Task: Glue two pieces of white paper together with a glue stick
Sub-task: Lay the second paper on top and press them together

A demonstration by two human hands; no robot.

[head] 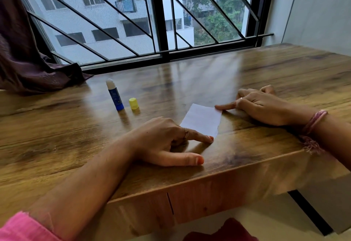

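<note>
A small piece of white paper (pixel 202 120) lies flat on the wooden table (pixel 76 136), near its front edge. My left hand (pixel 167 142) presses the paper's near corner with a straight index finger, thumb stretched along the table. My right hand (pixel 264 106) presses the far right corner with its index fingertip; the other fingers are curled under. Whether a second sheet lies under the first, I cannot tell. The blue glue stick (pixel 115 94) stands upright and uncapped to the left, white glue showing on top. Its yellow cap (pixel 133 103) stands beside it.
A dark purple curtain (pixel 28 66) drapes onto the table's far left corner. A barred window (pixel 152 22) runs along the back edge. A white wall (pixel 319 13) stands at the right. The table's front edge (pixel 209 178) runs just below my left hand.
</note>
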